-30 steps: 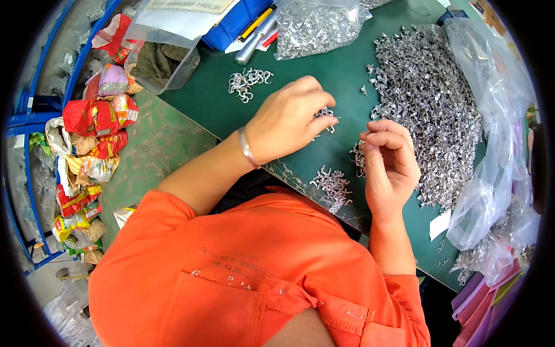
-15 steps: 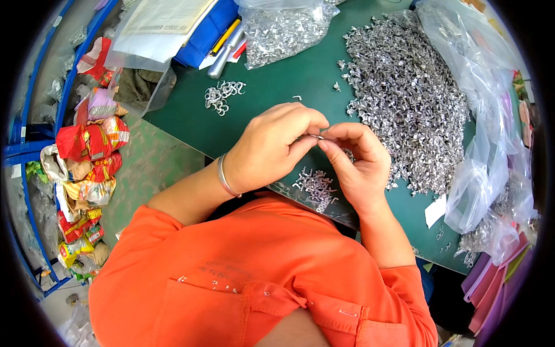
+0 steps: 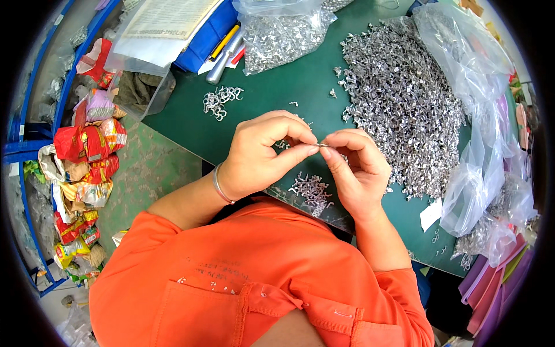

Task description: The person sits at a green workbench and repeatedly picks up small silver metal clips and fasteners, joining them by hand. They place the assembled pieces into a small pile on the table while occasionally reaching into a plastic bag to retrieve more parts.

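My left hand [image 3: 263,144] and my right hand [image 3: 358,165] meet over the near edge of the green table. Both are closed in a pinch on a small silvery metal part [image 3: 321,145], mostly covered by the fingertips, so its full shape is hidden. Just below my hands lies a little pile of thin silvery metal pieces [image 3: 312,189]. Beyond my left hand sits a cluster of curved, hook-like metal pieces [image 3: 219,102]. A large heap of small bent metal parts [image 3: 399,104] spreads to the right of my right hand.
A clear bag of metal parts [image 3: 283,40] stands at the back beside a blue bin [image 3: 199,40] and a grey-handled tool [image 3: 224,61]. Clear plastic sheeting [image 3: 480,139] drapes the right side. Colourful packets [image 3: 92,144] hang by a blue rack at left.
My left hand has shifted slightly left and opened its grip's angle, uncovering metal bits behind it. Both hands still pinch the small part.
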`<action>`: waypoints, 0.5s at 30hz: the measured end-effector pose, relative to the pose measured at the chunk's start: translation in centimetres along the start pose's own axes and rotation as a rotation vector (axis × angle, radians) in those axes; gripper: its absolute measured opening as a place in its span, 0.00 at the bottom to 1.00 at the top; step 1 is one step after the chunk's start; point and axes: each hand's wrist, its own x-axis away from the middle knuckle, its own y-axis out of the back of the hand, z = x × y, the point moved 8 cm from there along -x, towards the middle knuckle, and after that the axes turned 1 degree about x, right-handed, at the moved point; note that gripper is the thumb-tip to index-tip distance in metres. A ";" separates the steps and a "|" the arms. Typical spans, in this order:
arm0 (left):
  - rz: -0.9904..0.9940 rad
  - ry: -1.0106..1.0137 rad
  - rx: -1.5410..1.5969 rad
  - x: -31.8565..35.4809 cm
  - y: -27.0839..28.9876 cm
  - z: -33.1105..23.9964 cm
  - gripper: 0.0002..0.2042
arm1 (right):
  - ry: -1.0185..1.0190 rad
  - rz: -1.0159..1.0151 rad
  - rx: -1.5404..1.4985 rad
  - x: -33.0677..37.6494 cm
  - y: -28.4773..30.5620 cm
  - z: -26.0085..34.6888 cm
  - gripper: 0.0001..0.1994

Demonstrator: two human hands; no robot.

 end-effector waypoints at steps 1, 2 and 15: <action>-0.005 -0.004 0.015 0.0 0.0 0.0 0.07 | 0.050 0.016 0.055 -0.1 0.0 0.3 0.09; -0.009 -0.009 0.029 0.0 0.1 0.0 0.07 | 0.046 0.001 0.047 -0.1 0.0 0.3 0.08; 0.026 -0.102 0.011 0.1 0.1 -1.1 0.07 | 0.092 0.035 0.071 -0.1 -0.1 0.7 0.07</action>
